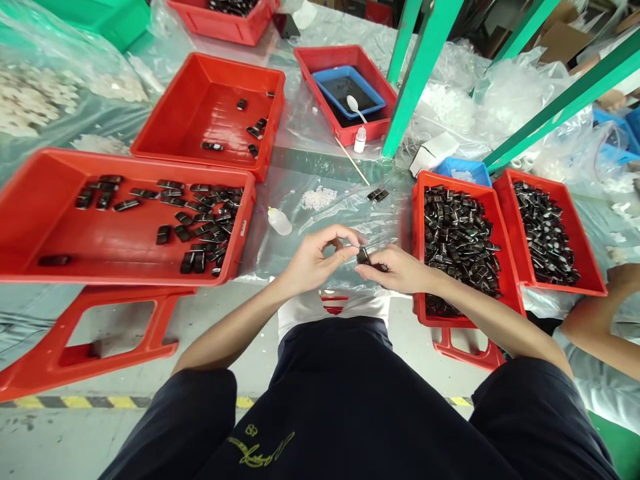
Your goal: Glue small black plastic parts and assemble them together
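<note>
My right hand (395, 269) is closed around a small black glossy plastic part (363, 256), with one end sticking out toward the left. At that end, the thumb and forefinger of my left hand (323, 257) are pinched together against the part. Whatever may sit between those left fingertips is too small to make out. Just beyond my hands lies a little heap of small white pieces (319, 198) on the plastic-covered table. A few more black parts (377, 195) rest to the right of the heap. A white squeeze bottle (279, 221) lies tilted left of it.
Red bins with black parts stand at left (100, 270), back left (200, 160), right (419, 247) and far right (595, 283). Behind are a blue tray (320, 81) with a white spoon (354, 105), a small bottle (360, 139), a stick (353, 161) and green posts (423, 77). Another person's arm (600, 327) is at right.
</note>
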Demonstrator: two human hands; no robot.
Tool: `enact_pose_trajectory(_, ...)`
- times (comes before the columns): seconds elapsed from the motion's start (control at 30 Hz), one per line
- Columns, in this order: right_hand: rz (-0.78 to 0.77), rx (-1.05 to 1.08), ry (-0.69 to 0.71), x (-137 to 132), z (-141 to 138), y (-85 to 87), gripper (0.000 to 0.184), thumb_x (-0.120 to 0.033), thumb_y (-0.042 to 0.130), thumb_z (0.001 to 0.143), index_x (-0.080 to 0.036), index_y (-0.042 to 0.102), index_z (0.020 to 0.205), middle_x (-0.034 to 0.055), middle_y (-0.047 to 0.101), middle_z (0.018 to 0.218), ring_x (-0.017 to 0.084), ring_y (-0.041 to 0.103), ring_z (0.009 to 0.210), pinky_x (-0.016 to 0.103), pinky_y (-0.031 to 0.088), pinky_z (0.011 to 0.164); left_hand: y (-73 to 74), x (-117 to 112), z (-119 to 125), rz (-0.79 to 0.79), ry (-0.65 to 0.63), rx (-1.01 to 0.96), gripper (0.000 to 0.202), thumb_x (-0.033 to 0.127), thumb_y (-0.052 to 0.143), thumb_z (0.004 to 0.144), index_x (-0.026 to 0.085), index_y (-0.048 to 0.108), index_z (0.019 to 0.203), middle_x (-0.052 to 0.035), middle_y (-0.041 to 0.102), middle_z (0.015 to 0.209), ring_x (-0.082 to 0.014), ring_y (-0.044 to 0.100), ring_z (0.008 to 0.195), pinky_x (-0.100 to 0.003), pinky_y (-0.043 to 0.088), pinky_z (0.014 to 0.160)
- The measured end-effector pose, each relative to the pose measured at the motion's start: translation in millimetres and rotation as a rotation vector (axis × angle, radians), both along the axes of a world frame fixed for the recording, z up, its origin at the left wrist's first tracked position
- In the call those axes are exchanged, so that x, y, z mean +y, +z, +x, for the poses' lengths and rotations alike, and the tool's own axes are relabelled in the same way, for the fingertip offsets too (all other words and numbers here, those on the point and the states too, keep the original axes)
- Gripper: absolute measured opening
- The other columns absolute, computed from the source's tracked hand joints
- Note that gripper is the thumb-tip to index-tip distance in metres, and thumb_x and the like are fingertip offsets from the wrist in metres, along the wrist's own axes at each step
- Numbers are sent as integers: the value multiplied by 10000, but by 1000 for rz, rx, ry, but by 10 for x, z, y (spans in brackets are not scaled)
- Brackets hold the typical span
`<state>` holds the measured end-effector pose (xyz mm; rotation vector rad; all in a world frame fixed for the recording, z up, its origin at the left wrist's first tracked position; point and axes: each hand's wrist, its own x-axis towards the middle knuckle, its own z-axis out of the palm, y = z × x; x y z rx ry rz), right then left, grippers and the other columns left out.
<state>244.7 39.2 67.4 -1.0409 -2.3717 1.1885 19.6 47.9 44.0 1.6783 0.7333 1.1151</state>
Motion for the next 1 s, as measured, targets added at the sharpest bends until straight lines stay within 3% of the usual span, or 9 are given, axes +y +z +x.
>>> enact_pose_trajectory(0.13, 8, 7, -77, -11, -1, 10, 496, -463, 526, 1072, -202, 467, 654, -67, 334, 579, 83, 278, 546, 267, 242, 546, -73, -25, 80, 77, 124, 45, 163, 366, 702, 997, 206, 724, 972, -60, 813, 954, -180, 744, 878, -316, 563, 786)
enact_pose_trajectory(0.3, 17, 114, -207, -30, -10, 73, 425, -469, 524, 1058, -210, 483, 723, -52, 389, 621, 93, 341, 567, 254, 292, 550, -305, -154, 166, 62, 326, -77, 156, 354, 716, 986, 200, 734, 967, -60, 817, 957, -173, 747, 867, -315, 582, 808)
enact_pose_trajectory(0.47, 122, 133, -239, -22, -17, 109, 448, -471, 491, 1071, -217, 445, 705, -55, 362, 615, 94, 309, 564, 259, 284, 551, -458, -330, 280, -42, 287, -113, 251, 443, 735, 969, 193, 746, 954, -61, 812, 908, -173, 756, 819, -313, 618, 803)
enact_pose_trajectory(0.63, 194, 69, -167, -3, 16, 104, 436, -418, 485, 1090, -213, 458, 706, -59, 367, 611, 94, 294, 557, 258, 279, 562, -362, -339, 206, -106, 85, -83, 269, 462, 730, 978, 194, 732, 958, -56, 800, 855, -175, 766, 768, -310, 623, 778)
enact_pose_trajectory(0.73, 204, 48, -132, -1, 45, 89, 416, -454, 479, 1105, -212, 524, 771, -52, 425, 629, 96, 322, 550, 255, 292, 564, -254, -232, 64, -174, 79, -79, 299, 492, 741, 967, 196, 711, 949, -54, 773, 849, -170, 744, 732, -307, 606, 738)
enact_pose_trajectory(0.8, 218, 30, -103, -2, 61, 74, 399, -476, 476, 1112, -207, 578, 834, -40, 482, 657, 98, 361, 547, 256, 301, 570, -177, -139, -24, -177, 97, -80, 339, 528, 779, 927, 195, 716, 907, -72, 763, 908, -181, 731, 814, -308, 596, 765)
enact_pose_trajectory(0.9, 234, 24, -77, -3, 73, 61, 411, -499, 463, 1120, -205, 616, 877, -23, 521, 677, 105, 396, 549, 257, 308, 573, -78, -29, -103, -205, 11, -83, 405, 589, 816, 871, 195, 729, 842, -100, 739, 1005, -213, 704, 953, -329, 587, 838)
enact_pose_trajectory(1.0, 236, 28, -59, -5, 75, 72, 412, -497, 458, 1123, -208, 615, 875, -25, 500, 662, 109, 386, 542, 259, 303, 565, -39, 8, -119, -326, -81, -114, 427, 604, 822, 857, 193, 719, 810, -84, 711, 959, -174, 641, 809, -303, 544, 728)
